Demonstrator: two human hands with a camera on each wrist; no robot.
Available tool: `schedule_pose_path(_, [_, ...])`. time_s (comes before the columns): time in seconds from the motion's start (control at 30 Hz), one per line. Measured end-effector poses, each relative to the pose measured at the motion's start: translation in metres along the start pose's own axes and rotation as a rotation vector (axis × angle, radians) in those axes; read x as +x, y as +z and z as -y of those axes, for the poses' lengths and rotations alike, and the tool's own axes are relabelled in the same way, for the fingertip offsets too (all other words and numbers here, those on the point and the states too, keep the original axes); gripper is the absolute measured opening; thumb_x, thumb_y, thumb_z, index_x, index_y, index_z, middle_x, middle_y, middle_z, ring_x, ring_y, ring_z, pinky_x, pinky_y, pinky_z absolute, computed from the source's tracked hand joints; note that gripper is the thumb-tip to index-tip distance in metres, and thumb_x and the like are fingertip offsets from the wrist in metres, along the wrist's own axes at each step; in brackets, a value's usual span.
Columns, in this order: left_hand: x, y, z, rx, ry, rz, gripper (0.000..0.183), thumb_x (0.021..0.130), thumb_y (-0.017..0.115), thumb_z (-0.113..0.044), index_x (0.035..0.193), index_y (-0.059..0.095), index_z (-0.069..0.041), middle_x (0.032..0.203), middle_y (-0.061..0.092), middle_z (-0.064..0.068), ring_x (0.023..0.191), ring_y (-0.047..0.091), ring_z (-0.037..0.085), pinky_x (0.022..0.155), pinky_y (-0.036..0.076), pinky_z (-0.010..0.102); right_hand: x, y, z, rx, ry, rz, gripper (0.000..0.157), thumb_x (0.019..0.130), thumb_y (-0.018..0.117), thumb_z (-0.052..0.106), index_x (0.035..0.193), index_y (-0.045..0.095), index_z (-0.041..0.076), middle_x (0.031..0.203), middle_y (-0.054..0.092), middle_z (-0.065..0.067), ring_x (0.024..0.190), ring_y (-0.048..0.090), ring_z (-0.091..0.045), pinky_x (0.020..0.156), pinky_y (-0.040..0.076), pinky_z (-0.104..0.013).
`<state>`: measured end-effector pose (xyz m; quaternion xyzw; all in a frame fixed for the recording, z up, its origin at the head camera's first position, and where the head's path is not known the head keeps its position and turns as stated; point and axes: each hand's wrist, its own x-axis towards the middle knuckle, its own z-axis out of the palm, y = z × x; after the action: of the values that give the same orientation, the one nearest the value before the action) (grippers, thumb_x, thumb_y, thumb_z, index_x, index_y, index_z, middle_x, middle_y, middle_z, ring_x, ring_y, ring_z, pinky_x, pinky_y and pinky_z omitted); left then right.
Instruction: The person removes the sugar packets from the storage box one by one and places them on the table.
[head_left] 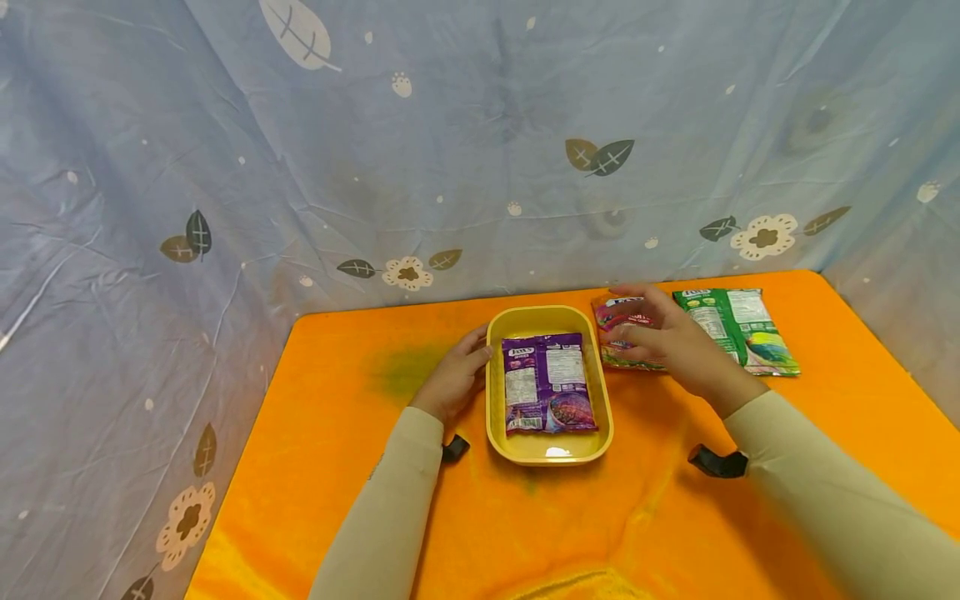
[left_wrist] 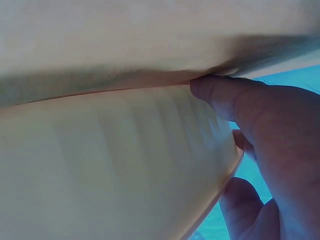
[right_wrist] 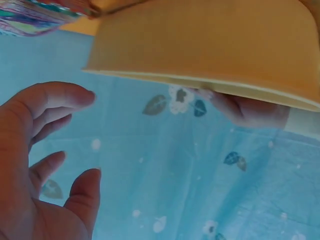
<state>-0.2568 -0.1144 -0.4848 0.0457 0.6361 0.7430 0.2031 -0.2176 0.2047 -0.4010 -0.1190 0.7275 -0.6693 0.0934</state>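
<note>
A yellow tray (head_left: 550,457) stands on the table, and a purple candy bag (head_left: 546,385) lies flat inside it. My left hand (head_left: 452,377) holds the tray by its left side; the left wrist view shows the thumb at one edge and other fingers against the wall. Over a red candy bag (head_left: 606,315) to the right of the tray hovers my right hand (head_left: 678,342), partly covering the bag. Its fingers are loosely bent and spread from the thumb, with nothing between them in the right wrist view. Beside the red bag lies a green candy bag (head_left: 738,332).
An orange cloth (head_left: 360,508) covers the table. Behind and at both sides hangs a pale blue curtain (head_left: 480,150) with leaf and flower prints. A small black device (head_left: 717,461) sits by my right wrist, with another black piece (head_left: 454,449) by the left.
</note>
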Motion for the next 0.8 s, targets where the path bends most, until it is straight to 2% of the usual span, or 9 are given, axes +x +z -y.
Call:
schedule_pose_path(0.2, [-0.001,0.0,0.0,-0.012,0.004,0.002,0.043,0.103,0.045,-0.02,0.145,0.04,-0.026,0.141,0.044,0.01,0.115,0.056,0.029,0.095,0.046,0.04,0.0,0.016,0.0,0.004,0.026,0.024,0.057,0.09,0.068,0.025,0.14,0.04,0.024,0.135,0.042,-0.016,0.113,0.054,-0.038,0.086,0.048,-0.052])
schedule_pose_path(0.37, [0.0,0.001,0.001,-0.012,-0.006,0.002,0.043,0.103,0.044,-0.019,0.145,0.04,-0.026,0.141,0.044,0.008,0.115,0.056,0.028,0.094,0.046,0.04,0.0,0.026,-0.004,0.019,0.019,0.069,0.055,0.094,0.064,0.023,0.141,0.037,0.021,0.133,0.041,-0.015,0.114,0.054,-0.041,0.082,0.05,-0.052])
schedule_pose_path(0.6, [0.001,0.0,0.003,-0.012,0.001,0.003,0.042,0.102,0.046,-0.021,0.144,0.042,-0.027,0.14,0.046,0.008,0.114,0.056,0.027,0.094,0.046,0.039,0.0,0.042,-0.009,0.045,0.032,0.132,0.057,0.093,0.064,0.029,0.142,0.036,0.021,0.14,0.034,-0.02,0.122,0.043,-0.045,0.083,0.05,-0.052])
schedule_pose_path(0.8, [0.001,-0.001,0.003,0.009,0.0,0.001,0.042,0.102,0.046,-0.022,0.144,0.042,-0.029,0.141,0.046,0.007,0.115,0.056,0.026,0.093,0.047,0.038,0.0,0.055,-0.01,-0.022,0.069,0.132,0.06,0.093,0.063,0.034,0.144,0.033,0.023,0.141,0.033,-0.015,0.124,0.041,-0.04,0.091,0.046,-0.053])
